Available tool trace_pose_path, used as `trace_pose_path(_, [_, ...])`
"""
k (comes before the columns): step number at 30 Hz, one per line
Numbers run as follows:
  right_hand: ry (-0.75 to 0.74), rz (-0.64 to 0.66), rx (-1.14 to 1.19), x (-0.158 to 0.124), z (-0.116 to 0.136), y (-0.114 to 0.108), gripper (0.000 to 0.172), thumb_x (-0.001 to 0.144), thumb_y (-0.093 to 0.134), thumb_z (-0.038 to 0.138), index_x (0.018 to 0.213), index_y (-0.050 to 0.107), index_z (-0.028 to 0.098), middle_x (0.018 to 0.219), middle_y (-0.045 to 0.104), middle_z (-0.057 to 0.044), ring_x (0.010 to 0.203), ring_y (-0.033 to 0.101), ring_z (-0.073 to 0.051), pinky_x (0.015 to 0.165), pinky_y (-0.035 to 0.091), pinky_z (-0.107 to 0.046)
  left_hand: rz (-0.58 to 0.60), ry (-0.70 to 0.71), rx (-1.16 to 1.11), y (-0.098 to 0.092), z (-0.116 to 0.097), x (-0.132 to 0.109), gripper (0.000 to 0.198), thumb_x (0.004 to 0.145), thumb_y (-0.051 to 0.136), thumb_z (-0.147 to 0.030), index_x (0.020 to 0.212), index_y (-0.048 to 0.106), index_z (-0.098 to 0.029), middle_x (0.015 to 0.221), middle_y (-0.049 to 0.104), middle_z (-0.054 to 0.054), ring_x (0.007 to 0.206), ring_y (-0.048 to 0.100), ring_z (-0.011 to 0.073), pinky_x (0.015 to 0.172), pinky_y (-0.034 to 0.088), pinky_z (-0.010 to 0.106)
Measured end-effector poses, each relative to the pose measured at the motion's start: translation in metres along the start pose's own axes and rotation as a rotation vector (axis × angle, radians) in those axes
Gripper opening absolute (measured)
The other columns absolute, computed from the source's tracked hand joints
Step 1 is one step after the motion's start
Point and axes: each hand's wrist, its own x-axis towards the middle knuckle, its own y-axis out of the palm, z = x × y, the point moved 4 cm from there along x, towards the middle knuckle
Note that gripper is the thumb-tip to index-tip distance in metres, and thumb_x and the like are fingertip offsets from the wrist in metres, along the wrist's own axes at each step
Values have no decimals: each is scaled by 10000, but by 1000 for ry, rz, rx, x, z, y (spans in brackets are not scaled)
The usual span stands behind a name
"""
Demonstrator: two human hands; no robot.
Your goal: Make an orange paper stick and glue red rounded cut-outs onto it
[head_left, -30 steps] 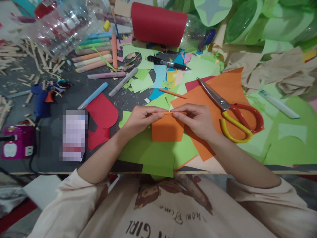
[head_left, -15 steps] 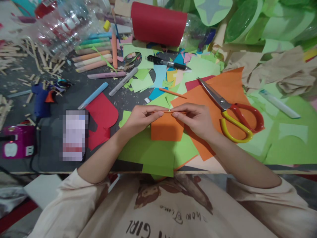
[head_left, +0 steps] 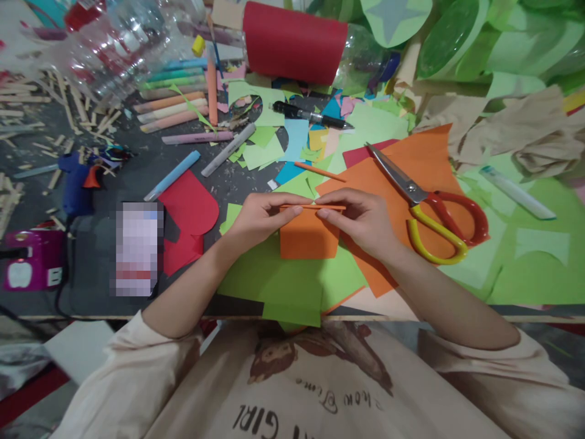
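Observation:
Between both hands is a small piece of orange paper [head_left: 309, 236], its far edge turned into a narrow fold. My left hand [head_left: 262, 218] pinches that folded edge on the left, thumb on the near side and fingers behind. On the right, my right hand [head_left: 359, 218] pinches the same edge in the same way. Beneath the piece lie green paper sheets [head_left: 256, 277]. A larger orange sheet [head_left: 372, 268] reaches under my right forearm, with red-and-yellow-handled scissors [head_left: 414, 194] lying on it. A thin rolled orange strip [head_left: 320, 172] rests just beyond my fingertips.
Left of my arm are a phone [head_left: 137, 250], red paper [head_left: 189, 207], a blue glue gun [head_left: 75, 183] and a purple box [head_left: 34, 260]. Beyond lie markers [head_left: 176, 113], a black pen [head_left: 313, 116], paper scraps, plastic bottles [head_left: 114, 55] and a red paper-wrapped cylinder [head_left: 295, 42].
The folded far edge of the orange paper shows slightly more as a narrow strip. Both hands keep their pinch in nearly the same place.

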Motion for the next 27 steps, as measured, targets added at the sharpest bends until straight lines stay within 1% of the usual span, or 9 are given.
trace_pose_path(2, [23, 13, 25, 1, 0, 1, 260, 757, 721, 465, 831, 711, 216, 838, 727, -49, 762, 668, -176, 665, 540, -307, -22, -7, 8, -1, -1, -1, 279, 823, 651, -429, 943, 778, -212, 975, 769, 53, 890, 706, 179, 768, 531, 217])
trace_pose_path(4, [42, 34, 5, 2, 1, 1, 327, 760, 692, 534, 775, 688, 207, 766, 701, -38, 687, 626, -154, 596, 502, -275, -32, -21, 27, -1, -2, -2, 280, 818, 650, -427, 941, 779, -211, 968, 769, 52, 884, 704, 180, 758, 531, 219])
trace_pose_path(7, [54, 77, -69, 3, 3, 1, 373, 786, 653, 549, 686, 665, 189, 644, 649, -9, 529, 495, -101, 470, 377, -234, -14, -24, 59, 0, -3, -3, 274, 819, 642, -416, 940, 778, -211, 956, 768, 50, 881, 699, 176, 749, 526, 218])
trace_pose_path(9, [50, 75, -96, 3, 4, 1, 367, 794, 649, 529, 669, 665, 185, 620, 637, 0, 487, 436, -85, 446, 333, -233, 2, -26, 58, 1, -3, -2, 282, 820, 638, -419, 948, 773, -207, 970, 764, 54, 891, 693, 172, 747, 520, 213])
trace_pose_path(11, [42, 63, -105, 2, 5, 0, 345, 796, 653, 503, 660, 666, 186, 620, 642, 1, 487, 440, -86, 454, 334, -234, 12, -35, 37, 1, -2, -1, 310, 808, 651, -433, 982, 759, -200, 1008, 754, 60, 905, 687, 170, 735, 513, 205])
trace_pose_path(13, [26, 62, -101, 2, 5, 1, 324, 797, 658, 477, 652, 665, 188, 624, 650, -3, 512, 478, -97, 474, 355, -236, 26, -46, 23, 2, -2, 0, 323, 796, 663, -434, 991, 748, -189, 1016, 750, 64, 902, 684, 168, 724, 507, 200])
trace_pose_path(18, [-4, 65, -102, 3, 5, 1, 317, 799, 658, 481, 664, 674, 195, 652, 676, -13, 558, 539, -119, 511, 404, -245, 45, -24, 50, 3, -4, 2, 280, 811, 648, -422, 907, 752, -181, 919, 760, 52, 843, 688, 160, 705, 504, 198])
trace_pose_path(23, [-11, 42, -130, 2, 4, 0, 343, 795, 652, 524, 677, 687, 204, 656, 681, -15, 530, 520, -116, 488, 388, -250, 32, -37, 75, 2, -4, 1, 281, 806, 653, -436, 899, 758, -192, 928, 764, 57, 848, 694, 175, 742, 522, 222])
trace_pose_path(27, [-15, 46, -134, 2, 5, 0, 356, 799, 643, 533, 659, 683, 209, 630, 669, -8, 520, 509, -116, 482, 378, -252, 35, -16, 73, 2, -5, 1, 265, 814, 645, -417, 888, 760, -190, 914, 765, 52, 842, 694, 169, 734, 516, 209])
